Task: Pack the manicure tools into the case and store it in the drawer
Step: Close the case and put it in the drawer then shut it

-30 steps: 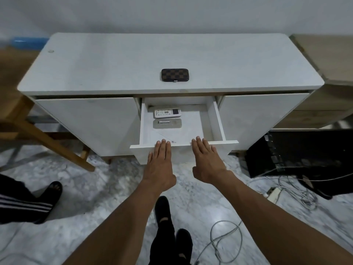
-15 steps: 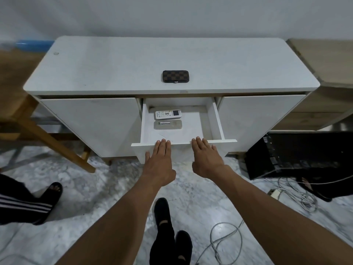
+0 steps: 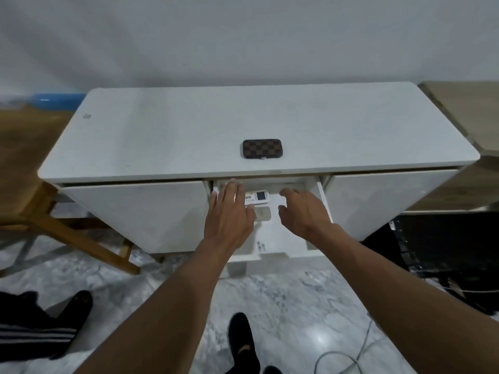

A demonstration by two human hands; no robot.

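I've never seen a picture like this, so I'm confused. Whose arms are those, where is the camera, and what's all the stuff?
The camera sits on a person's head, so you see their own two arms reaching forward. There is only this one view. The left hand and right hand are over an open drawer of a white cabinet, and neither holds anything. Inside the drawer lie a white remote control and a flat grey thing I can't name. On the cabinet top rests a closed brown checkered case.
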